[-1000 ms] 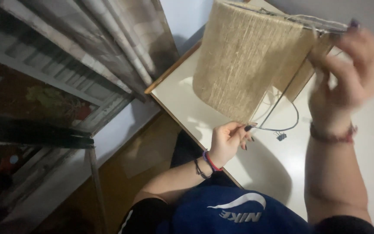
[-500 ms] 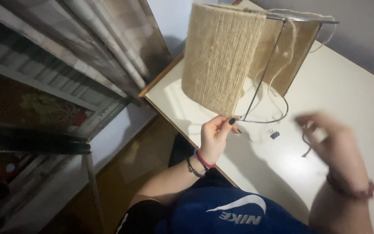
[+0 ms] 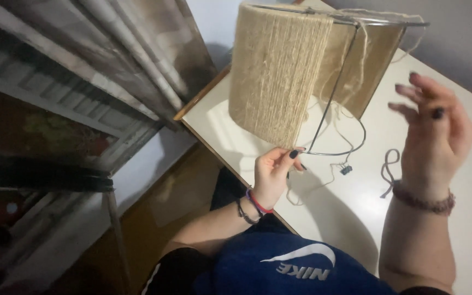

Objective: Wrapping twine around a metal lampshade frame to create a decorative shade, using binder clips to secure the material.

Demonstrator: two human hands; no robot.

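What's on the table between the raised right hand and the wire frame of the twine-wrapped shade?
In the head view, between the right hand and the wire frame lies bare white table, with a loose loop of twine lower down.

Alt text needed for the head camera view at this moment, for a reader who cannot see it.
A person's left hand pinches the lower edge of a wire lampshade frame partly wrapped in tan twine, standing on a white table. The right hand is raised, open, beside it. A small binder clip lies on the table near the frame's base ring.
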